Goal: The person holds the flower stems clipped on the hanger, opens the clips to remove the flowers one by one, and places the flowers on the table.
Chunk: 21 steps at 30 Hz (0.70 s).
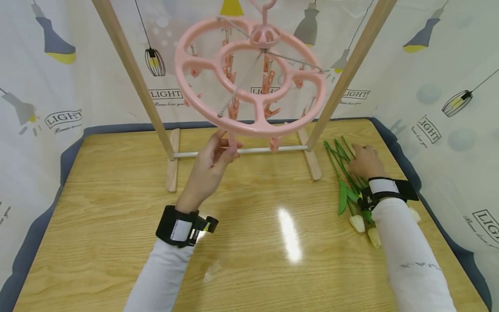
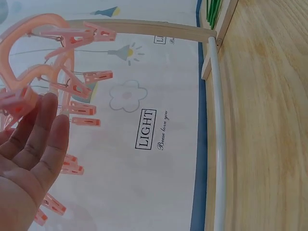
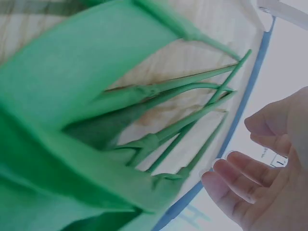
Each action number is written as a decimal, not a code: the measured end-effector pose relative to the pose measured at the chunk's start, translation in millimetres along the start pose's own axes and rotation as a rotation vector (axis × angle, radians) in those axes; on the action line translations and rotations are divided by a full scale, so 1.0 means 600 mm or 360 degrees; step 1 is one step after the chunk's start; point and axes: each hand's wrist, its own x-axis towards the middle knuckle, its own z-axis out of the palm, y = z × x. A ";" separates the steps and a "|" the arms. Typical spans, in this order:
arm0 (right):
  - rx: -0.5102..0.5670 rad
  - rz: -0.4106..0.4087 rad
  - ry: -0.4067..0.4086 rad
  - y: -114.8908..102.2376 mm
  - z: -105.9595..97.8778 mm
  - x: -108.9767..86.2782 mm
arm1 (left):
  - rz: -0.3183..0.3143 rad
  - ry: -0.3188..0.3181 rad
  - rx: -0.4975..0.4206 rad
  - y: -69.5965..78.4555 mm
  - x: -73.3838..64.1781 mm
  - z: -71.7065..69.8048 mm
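Note:
A pink round drying hanger (image 1: 255, 125) hangs from above, with several pink clothespins dangling from its rings. At its near rim my left hand (image 1: 206, 167) pinches one clothespin (image 1: 232, 139) between thumb and fingers. The left wrist view has this clothespin (image 2: 19, 102) at the fingertips, partly hidden by the hand. On the table's right side lies a bunch of artificial tulips (image 1: 357, 223), white and pale yellow, stems pointing to the back. Over the stems is my right hand (image 1: 367, 162); in the right wrist view its fingers (image 3: 240, 180) are loosely bent beside the stems (image 3: 192, 115), holding nothing.
A wooden stand frames the hanger, its left post (image 1: 134, 78) and right post (image 1: 352, 69) joined low by a white rod (image 1: 273, 149). Its feet rest on the wooden table (image 1: 249, 268). A lamp-print curtain (image 1: 440, 86) surrounds the table's back and sides.

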 end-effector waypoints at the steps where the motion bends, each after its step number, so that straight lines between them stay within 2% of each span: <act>1: 0.0002 -0.0016 0.0018 -0.002 -0.002 0.000 | -0.0017 -0.0001 -0.0002 -0.002 -0.002 -0.002; 6: 0.0056 -0.0085 0.0146 -0.015 -0.016 -0.004 | -0.0078 0.0004 -0.0005 -0.009 -0.013 -0.014; 9: 0.0108 -0.0103 0.0229 -0.027 -0.024 -0.008 | -0.0081 0.0038 0.0013 -0.014 -0.020 -0.026; 12: 0.0191 -0.0126 0.0305 -0.041 -0.032 -0.016 | -0.0093 0.0101 0.0109 -0.020 -0.028 -0.042; 16: 0.0292 -0.0183 0.0442 -0.069 -0.039 -0.037 | -0.0100 0.0179 0.0364 -0.026 -0.037 -0.067; 21: 0.0314 -0.0337 0.0725 -0.118 -0.034 -0.067 | -0.0052 0.0158 0.0828 -0.035 -0.043 -0.091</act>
